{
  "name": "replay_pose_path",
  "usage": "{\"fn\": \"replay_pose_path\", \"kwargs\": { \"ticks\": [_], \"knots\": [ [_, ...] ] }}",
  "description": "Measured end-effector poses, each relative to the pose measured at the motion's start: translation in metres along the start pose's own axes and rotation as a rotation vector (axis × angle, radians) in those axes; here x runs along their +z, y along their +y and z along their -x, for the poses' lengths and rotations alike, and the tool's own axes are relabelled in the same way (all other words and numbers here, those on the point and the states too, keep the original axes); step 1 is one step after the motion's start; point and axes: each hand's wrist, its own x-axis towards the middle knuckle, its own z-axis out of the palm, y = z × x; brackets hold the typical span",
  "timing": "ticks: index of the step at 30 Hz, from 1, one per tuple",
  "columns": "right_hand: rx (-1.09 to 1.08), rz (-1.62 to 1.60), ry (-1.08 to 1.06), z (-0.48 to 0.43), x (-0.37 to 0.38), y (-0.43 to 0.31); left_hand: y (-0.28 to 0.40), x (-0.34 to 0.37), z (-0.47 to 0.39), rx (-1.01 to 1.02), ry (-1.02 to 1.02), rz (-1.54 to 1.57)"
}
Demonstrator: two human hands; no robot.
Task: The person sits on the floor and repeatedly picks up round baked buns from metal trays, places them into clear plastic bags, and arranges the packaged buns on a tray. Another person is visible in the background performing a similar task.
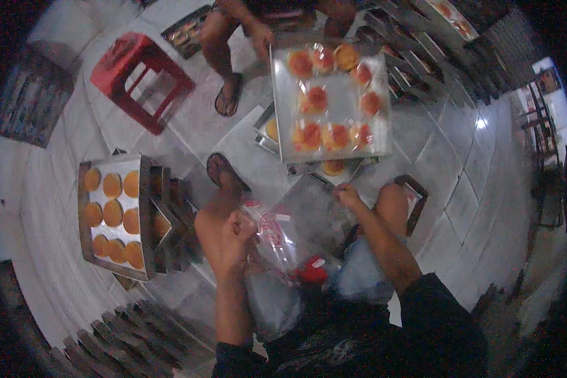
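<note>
My left hand (240,232) is curled above my left thigh. It sits against the edge of clear plastic bags with red print (275,232) on my lap; blur hides whether it grips them. Between my knees, my right hand (347,194) has bent fingers, and anything in them is too blurred to make out. Just beyond it is a metal tray (335,101) of round buns, several with a red topping and clear wrapping. Under that tray, another round bun (333,167) shows in a lower tray. A red item with a white label (313,270) lies near my waist.
A tray of plain golden buns (113,212) tops a stack at my left. Beyond stands a red plastic stool (144,82). Another person's hand (263,38) touches the far tray's left corner. More stacked trays (406,56) stand at far right, on the tiled floor (434,156).
</note>
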Motion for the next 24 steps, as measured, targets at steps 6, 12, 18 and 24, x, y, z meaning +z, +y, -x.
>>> {"fn": "replay_pose_path", "kwargs": {
  "ticks": [6, 12, 18, 24],
  "knots": [
    [-0.053, -0.644, 0.178, -0.093, -0.027, 0.081, -0.027, 0.001, -0.015, -0.356, -0.147, 0.584],
    [0.209, -0.731, 0.304, -0.127, -0.016, 0.054, -0.036, 0.005, -0.028, -0.461, -0.212, 0.519],
    [0.17, -0.739, 0.439, -0.113, 0.009, 0.018, -0.03, 0.014, -0.03, -0.408, -0.233, 0.459],
    [-0.004, -0.256, 0.847, -0.117, -0.029, 0.036, -0.043, 0.022, -0.026, -0.361, -0.187, 0.323]
  ]
}}
